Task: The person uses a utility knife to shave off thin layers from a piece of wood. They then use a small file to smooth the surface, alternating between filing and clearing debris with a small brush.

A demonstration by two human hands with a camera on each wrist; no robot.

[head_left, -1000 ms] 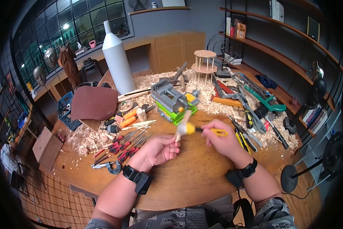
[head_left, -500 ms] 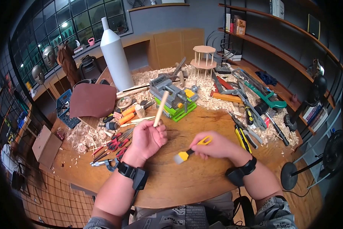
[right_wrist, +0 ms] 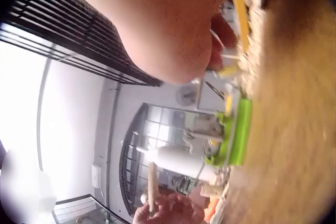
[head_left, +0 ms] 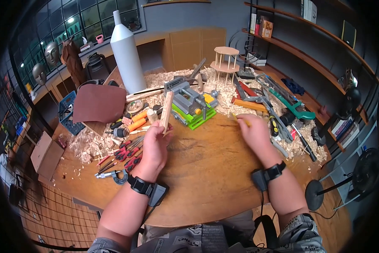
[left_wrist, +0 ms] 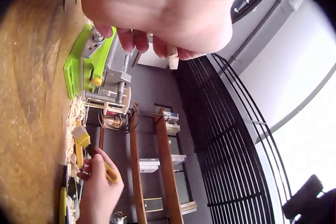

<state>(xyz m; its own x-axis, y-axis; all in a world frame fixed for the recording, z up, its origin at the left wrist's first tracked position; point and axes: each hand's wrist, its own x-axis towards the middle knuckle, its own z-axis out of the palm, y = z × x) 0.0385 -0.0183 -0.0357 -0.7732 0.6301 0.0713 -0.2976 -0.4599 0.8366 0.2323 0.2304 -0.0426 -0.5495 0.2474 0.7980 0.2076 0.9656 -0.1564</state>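
My left hand [head_left: 155, 148] holds a pale wooden stick [head_left: 167, 110] upright, pinched near its lower end, with the thumb along it. In the right wrist view the same stick [right_wrist: 153, 184] rises from the fingers. My right hand [head_left: 257, 135] grips a small flat brush [left_wrist: 82, 137] by its handle, above the table's right side. Its yellow collar and pale bristles show best in the left wrist view; in the head view the hand hides most of it. A grey vise [head_left: 186, 98] on a bright green base [head_left: 201, 121] stands between the hands, farther back.
Red-handled files [head_left: 128, 152] and a micrometer [head_left: 118, 177] lie left of my left hand. Wood shavings [head_left: 155, 78] cover the table's back, around a tall grey bottle [head_left: 128, 61] and a two-tier wooden model [head_left: 226, 66]. A green-handled saw [head_left: 297, 107] and pliers lie at right.
The brush was at the stick, then came down low over the table; now my right hand has moved up and right with it. My left hand has shifted slightly left, still holding the stick.
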